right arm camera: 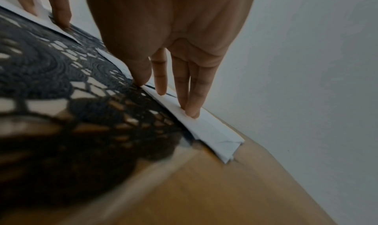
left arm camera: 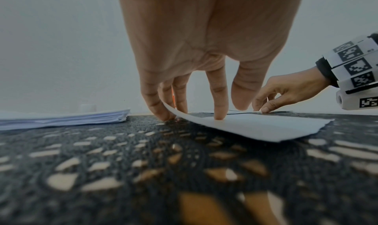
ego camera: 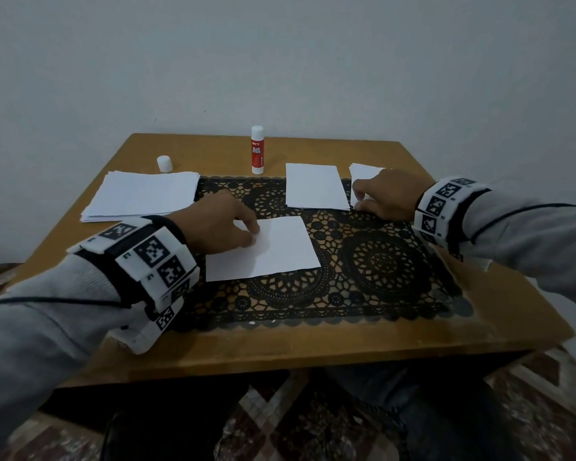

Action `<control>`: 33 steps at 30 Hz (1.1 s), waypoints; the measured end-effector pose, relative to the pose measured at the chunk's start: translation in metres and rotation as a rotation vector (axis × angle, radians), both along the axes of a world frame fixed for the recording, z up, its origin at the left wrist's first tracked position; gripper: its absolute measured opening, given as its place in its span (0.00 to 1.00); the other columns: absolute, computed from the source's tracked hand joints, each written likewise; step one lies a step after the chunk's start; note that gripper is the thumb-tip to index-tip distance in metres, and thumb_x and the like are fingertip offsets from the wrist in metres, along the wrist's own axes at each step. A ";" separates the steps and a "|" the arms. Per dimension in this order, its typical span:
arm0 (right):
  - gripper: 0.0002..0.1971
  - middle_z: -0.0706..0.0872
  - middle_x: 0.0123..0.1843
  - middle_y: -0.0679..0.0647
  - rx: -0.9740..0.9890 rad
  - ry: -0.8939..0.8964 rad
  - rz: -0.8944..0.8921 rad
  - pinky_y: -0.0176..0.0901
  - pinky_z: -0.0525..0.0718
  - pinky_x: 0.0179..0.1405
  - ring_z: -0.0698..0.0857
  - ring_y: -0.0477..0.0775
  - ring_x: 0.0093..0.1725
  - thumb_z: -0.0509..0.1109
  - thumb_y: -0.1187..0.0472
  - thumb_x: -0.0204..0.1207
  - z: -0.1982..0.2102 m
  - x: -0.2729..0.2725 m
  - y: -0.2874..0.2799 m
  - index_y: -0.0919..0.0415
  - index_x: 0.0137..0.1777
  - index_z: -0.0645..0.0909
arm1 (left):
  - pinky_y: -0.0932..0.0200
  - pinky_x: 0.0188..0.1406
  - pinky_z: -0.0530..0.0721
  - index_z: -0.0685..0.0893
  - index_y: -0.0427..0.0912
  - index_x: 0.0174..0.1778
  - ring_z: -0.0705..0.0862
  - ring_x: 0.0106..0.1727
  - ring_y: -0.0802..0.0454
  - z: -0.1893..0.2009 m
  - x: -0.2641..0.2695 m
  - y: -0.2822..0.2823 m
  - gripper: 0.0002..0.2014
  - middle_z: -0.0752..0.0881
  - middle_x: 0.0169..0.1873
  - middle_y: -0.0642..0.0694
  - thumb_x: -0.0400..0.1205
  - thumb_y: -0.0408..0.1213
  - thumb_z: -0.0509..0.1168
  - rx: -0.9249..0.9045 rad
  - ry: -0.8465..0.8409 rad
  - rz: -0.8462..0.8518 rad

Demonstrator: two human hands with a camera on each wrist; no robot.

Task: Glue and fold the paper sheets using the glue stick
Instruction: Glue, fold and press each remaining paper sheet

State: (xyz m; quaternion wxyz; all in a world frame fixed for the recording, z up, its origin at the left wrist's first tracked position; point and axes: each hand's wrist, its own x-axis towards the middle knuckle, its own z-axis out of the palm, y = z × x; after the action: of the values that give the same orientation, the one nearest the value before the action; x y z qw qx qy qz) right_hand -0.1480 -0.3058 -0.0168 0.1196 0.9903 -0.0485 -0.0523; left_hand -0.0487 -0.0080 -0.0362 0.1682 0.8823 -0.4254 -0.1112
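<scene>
Pinching the left edge of a single white sheet (ego camera: 273,247), the left hand (ego camera: 218,224) lifts that edge slightly off the black lace mat (ego camera: 373,277): the left wrist view shows the thumb and index fingertip on top and the other fingers (left arm camera: 157,105) under the raised margin. This sheet lies flat otherwise, near the mat's centre, with bare lace toward the mat's near edge and to the sheet's right.

At the mat's far right corner, the right hand (ego camera: 384,194) rests on a small folded paper (right arm camera: 206,130) that overlaps the mat's edge onto the wooden table (ego camera: 313,347); its fingers are nearly straight, tips pressing the paper, thumb at the paper's near edge, nothing grasped. That paper shows creased, layered corners.

Just left of it, a second folded sheet (ego camera: 315,186) lies across the mat's far edge. Beyond the mat's far edge stands the glue stick (ego camera: 257,149), upright, red-labelled. Off the mat's far left corner sits a stack of white paper (ego camera: 143,194), and beyond it a small white cap (ego camera: 164,163).
</scene>
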 end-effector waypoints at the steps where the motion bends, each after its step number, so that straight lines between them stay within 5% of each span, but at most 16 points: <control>1: 0.13 0.85 0.50 0.57 0.019 -0.007 -0.012 0.49 0.78 0.49 0.77 0.55 0.45 0.61 0.47 0.83 0.000 0.000 -0.001 0.55 0.56 0.77 | 0.45 0.68 0.75 0.90 0.54 0.51 0.78 0.63 0.50 0.000 0.000 0.000 0.08 0.84 0.60 0.49 0.77 0.43 0.71 0.000 0.001 0.000; 5: 0.20 0.85 0.59 0.57 0.101 -0.008 -0.051 0.47 0.76 0.55 0.80 0.58 0.56 0.67 0.47 0.80 0.003 0.000 -0.007 0.54 0.68 0.75 | 0.45 0.67 0.76 0.90 0.53 0.51 0.78 0.63 0.50 0.001 -0.002 0.001 0.08 0.85 0.59 0.49 0.77 0.42 0.71 -0.007 -0.001 -0.003; 12: 0.26 0.80 0.68 0.58 0.177 -0.010 -0.125 0.53 0.78 0.62 0.79 0.61 0.63 0.67 0.41 0.78 -0.002 0.000 -0.010 0.52 0.71 0.71 | 0.46 0.67 0.76 0.90 0.50 0.53 0.78 0.62 0.49 0.004 -0.006 0.000 0.09 0.84 0.60 0.48 0.78 0.41 0.70 -0.006 -0.015 0.008; 22: 0.25 0.81 0.65 0.60 0.164 -0.047 -0.112 0.49 0.75 0.52 0.80 0.62 0.60 0.64 0.42 0.81 -0.003 0.004 -0.003 0.57 0.71 0.69 | 0.45 0.69 0.74 0.89 0.50 0.55 0.76 0.65 0.50 0.004 -0.006 0.000 0.10 0.83 0.62 0.49 0.78 0.42 0.70 0.017 -0.012 0.016; 33: 0.17 0.82 0.61 0.61 0.129 -0.049 -0.139 0.50 0.79 0.55 0.80 0.61 0.58 0.64 0.50 0.83 -0.005 0.007 -0.006 0.58 0.66 0.73 | 0.45 0.68 0.75 0.89 0.51 0.54 0.77 0.64 0.49 0.004 -0.006 0.000 0.10 0.84 0.62 0.48 0.78 0.42 0.71 0.004 -0.006 0.008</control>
State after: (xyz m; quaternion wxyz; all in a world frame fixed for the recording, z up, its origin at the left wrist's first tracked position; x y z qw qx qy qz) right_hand -0.1407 -0.3120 -0.0222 0.0506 0.9911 -0.1165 -0.0393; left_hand -0.0551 -0.0076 -0.0319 0.1654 0.8846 -0.4223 -0.1086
